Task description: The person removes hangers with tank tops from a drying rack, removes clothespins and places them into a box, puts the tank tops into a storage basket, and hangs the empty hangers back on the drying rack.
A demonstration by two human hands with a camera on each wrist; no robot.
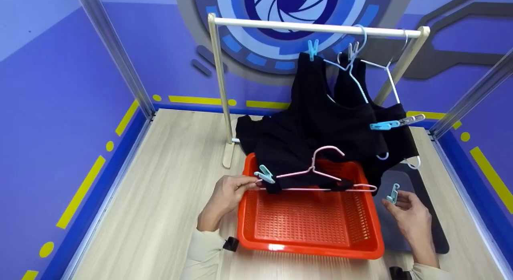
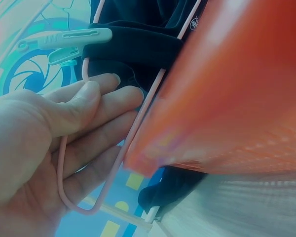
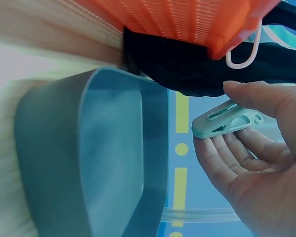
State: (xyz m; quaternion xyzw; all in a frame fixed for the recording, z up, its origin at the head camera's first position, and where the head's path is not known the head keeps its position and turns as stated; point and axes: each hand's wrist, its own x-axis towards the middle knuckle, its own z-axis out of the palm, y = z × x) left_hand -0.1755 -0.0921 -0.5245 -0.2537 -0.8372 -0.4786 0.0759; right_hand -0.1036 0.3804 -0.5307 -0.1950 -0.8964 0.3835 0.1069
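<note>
My left hand (image 1: 228, 193) pinches the left end of a pink hanger (image 1: 312, 168), its wire running between thumb and fingers in the left wrist view. A black garment (image 1: 282, 151) hangs on that hanger over the red basket (image 1: 310, 254). A pale green clothespin (image 2: 71, 39) clips a black strap at the hanger's left side. To the right of the basket, my right hand (image 1: 415, 218) holds another pale green clothespin (image 3: 227, 120) between thumb and fingers. The hanger's right end (image 1: 365, 187) has no clothespin on it.
Behind the basket stands a wooden rack (image 1: 280, 25). Black tops (image 1: 332, 115) hang there on a blue hanger (image 1: 356, 67) and a white hanger (image 1: 388, 71), with blue clothespins (image 1: 384, 125) and grey ones (image 1: 413, 119). A grey bin (image 3: 49, 158) sits right of the basket.
</note>
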